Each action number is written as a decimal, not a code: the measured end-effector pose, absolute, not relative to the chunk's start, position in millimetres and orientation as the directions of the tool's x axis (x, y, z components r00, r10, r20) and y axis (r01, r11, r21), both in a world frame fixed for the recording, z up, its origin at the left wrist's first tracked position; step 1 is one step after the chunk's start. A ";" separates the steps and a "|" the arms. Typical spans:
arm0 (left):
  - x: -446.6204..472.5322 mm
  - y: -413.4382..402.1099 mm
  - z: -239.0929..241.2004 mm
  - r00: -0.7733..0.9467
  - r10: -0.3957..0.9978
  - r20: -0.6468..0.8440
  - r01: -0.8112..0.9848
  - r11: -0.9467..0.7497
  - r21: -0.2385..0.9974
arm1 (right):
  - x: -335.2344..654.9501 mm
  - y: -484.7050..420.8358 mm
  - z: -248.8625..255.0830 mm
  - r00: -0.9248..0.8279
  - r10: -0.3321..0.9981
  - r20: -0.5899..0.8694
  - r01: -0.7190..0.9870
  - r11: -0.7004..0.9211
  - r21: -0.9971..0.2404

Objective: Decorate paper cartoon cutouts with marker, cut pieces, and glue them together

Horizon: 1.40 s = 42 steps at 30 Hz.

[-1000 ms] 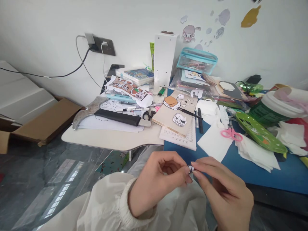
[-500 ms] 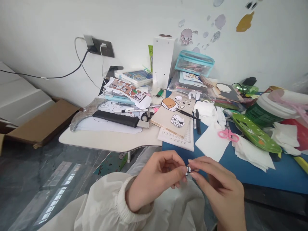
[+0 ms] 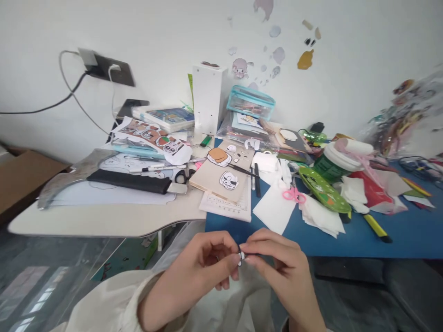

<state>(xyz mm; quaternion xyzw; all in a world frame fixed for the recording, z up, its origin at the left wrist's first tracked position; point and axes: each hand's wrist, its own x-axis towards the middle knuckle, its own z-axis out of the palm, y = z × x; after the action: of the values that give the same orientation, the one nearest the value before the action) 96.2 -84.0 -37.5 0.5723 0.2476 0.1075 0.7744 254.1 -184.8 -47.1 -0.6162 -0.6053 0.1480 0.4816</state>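
Observation:
A tiny white paper cutout with black outlines [image 3: 241, 257] is pinched between my two hands, above my lap at the table's front edge. My left hand [image 3: 204, 265] grips its left side with thumb and forefinger, the other fingers curled. From the right, my right hand [image 3: 282, 265] pinches it with thumb and fingertips. Fingers cover much of the cutout. Beyond my hands, a beige board [image 3: 211, 177] bears a white cutout with a drawn face [image 3: 228, 180], a tan bread-like cutout [image 3: 218, 156] and small scraps. Black tweezers [image 3: 240, 169] lie across the board.
Pink scissors [image 3: 294, 195], white tissues [image 3: 320, 219] and a green oval tray [image 3: 324, 189] are on the blue table at right. A green-and-white tub [image 3: 337, 161] stands behind. Left, a black-handled tool [image 3: 133, 180] lies over paper sheets. A clear pencil case [image 3: 251, 102] sits at the back.
My view has turned to the right, so the table and hands appear further left. Both hands keep their pinch on the small cutout, with little other change.

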 end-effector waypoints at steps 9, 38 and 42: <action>104.2 -87.7 -40.7 0.759 0.630 -0.167 0.004 0.251 0.968 | 364.4 -151.5 -32.6 0.720 0.655 0.229 0.694 -0.681 -0.234; 97.5 -73.1 -57.2 0.623 0.771 -0.132 -0.107 0.252 0.962 | 291.2 -182.6 -63.8 0.216 0.960 -0.178 0.025 -0.187 -0.982; 97.1 -73.1 -56.8 0.618 0.773 -0.141 -0.116 0.268 0.956 | 277.1 -177.1 -63.6 0.250 0.931 -0.265 -0.035 -0.265 -0.964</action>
<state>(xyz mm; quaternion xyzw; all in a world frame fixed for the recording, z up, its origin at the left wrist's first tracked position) 97.1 -73.1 -56.8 0.5232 0.3139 0.3040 0.7317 277.1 -177.1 -63.6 -0.6220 -0.3604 0.4953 0.4877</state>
